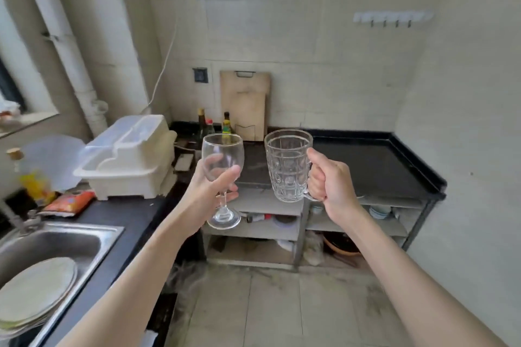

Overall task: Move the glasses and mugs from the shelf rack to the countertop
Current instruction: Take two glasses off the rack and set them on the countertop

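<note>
In the middle of the frame the left hand [210, 183] is gripping a clear wine glass [222, 177], fingers curled around the lower bowl and top of the stem, the glass standing upright in the air. Just to its right, the right hand [331, 180] is closing in a fist around the handle of a patterned glass mug [287, 167], also upright and lifted. Both are hovering apart from each other, in front of the black countertop [375, 166] at centre right. Lower left, plates [36, 290] are sitting in a steel sink [70, 242]; a white dish rack [132, 160] is standing at centre left
</note>
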